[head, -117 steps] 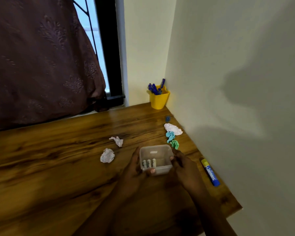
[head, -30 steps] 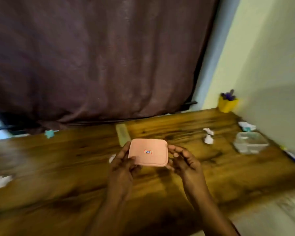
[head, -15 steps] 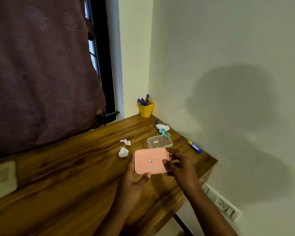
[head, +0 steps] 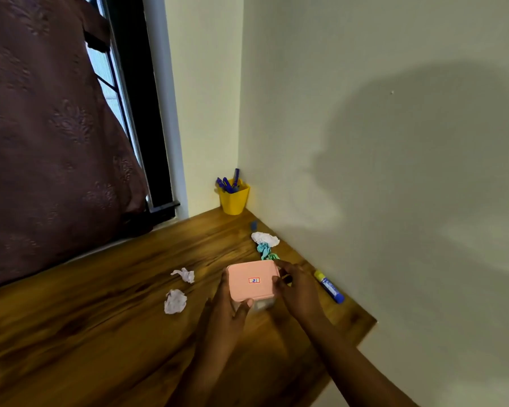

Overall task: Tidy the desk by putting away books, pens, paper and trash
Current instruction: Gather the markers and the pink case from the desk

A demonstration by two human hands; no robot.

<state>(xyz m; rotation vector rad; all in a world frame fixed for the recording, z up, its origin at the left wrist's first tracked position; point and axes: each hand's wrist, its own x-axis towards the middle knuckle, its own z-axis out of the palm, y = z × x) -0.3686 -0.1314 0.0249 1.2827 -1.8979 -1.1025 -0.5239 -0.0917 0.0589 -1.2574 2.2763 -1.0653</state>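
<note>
Both hands, left hand [head: 228, 311] and right hand [head: 299, 292], fingers clasped on the pink lid [head: 252, 280], should be pressed evenly until it is seated on the clear container [head: 263, 304].

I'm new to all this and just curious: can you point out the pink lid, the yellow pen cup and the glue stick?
pink lid [head: 252, 282]: head view, middle of its top, by the small sticker.
yellow pen cup [head: 234, 199]: head view, front wall of the cup.
glue stick [head: 329, 287]: head view, middle of its blue barrel.

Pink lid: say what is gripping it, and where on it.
Both hands hold the pink lid over the clear box: left hand on its left edge and near corner, right hand on its right edge.
</note>
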